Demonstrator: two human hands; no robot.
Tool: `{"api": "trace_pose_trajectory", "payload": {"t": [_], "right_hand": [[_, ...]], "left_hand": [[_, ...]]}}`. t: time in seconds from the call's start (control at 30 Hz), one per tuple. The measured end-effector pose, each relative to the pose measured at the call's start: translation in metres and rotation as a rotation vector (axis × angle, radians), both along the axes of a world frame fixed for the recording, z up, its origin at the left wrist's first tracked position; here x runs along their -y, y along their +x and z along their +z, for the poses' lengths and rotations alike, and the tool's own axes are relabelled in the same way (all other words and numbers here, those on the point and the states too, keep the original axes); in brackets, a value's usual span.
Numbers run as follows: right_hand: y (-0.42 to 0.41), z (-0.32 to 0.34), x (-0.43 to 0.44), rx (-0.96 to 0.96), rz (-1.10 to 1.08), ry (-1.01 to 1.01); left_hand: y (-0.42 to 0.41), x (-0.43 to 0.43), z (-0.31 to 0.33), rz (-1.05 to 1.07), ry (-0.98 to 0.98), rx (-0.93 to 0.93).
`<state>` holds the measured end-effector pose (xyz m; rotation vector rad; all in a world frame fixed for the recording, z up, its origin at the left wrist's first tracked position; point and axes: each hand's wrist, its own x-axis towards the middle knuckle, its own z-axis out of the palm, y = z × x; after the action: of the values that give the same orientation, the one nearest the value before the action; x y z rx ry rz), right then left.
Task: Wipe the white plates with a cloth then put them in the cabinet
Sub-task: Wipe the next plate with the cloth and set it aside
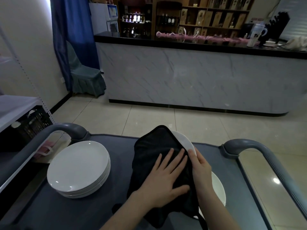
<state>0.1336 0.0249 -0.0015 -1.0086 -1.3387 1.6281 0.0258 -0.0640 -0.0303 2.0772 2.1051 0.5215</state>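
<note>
A black cloth point(154, 146) lies draped over a white plate point(184, 140) that is tilted up above the grey cart top point(119, 145). My left hand point(164, 176) presses flat on the cloth with straight fingers. My right hand point(201, 168) grips the plate's right edge, fingers curled round the rim. Another white plate point(219, 190) lies under my right forearm, partly hidden. On the cart's left stands a stack of several white plates point(78, 168).
The cart has raised grey handles at the left point(66, 127) and right point(245, 144). A black crate point(31, 125) sits under a shelf at the left. A marble-fronted counter point(191, 77) with a dark top stands across the tiled floor, and a covered chair point(84, 75) stands by the blue curtain.
</note>
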Motion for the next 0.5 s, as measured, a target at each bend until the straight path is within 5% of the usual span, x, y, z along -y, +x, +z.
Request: {"api": "trace_pose_trajectory", "payload": {"t": [0.2,0.5], "right_hand": [[0.0,-0.004,0.011,-0.082,0.066,-0.095],[0.009,0.005,-0.011,-0.115,-0.126,-0.095]], "left_hand": [[-0.037,-0.014,0.0,0.051,0.003,-0.049],[-0.033,0.028,-0.012,0.174,0.021,-0.066]]}}
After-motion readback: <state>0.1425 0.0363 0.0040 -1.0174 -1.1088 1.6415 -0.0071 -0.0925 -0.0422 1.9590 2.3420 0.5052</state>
